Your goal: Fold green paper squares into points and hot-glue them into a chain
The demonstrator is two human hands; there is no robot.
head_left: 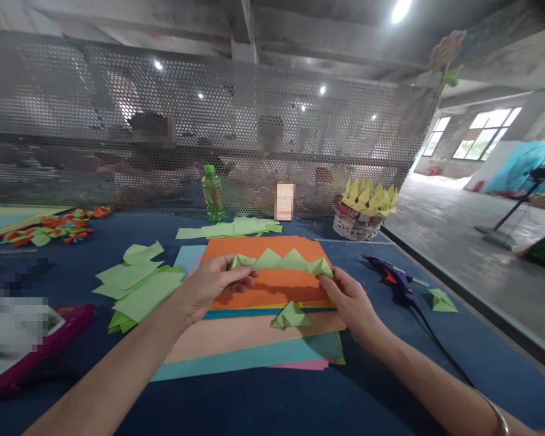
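Note:
Between my two hands a light green folded paper strip with several triangular peaks is stretched above the stacked sheets. My left hand pinches its left end, and my right hand has closed on the right end. Below the strip lies an orange paper sheet, on top of a pile of coloured paper. A loose folded green paper triangle rests on the pile, nearer to me. Another green folded piece sits to the right on the blue table.
A blue glue gun with a trailing cord lies at right. Green paper pieces are at left, beside a magenta object. Behind stand a green bottle and a basket with yellow paper points, before a perforated metal screen.

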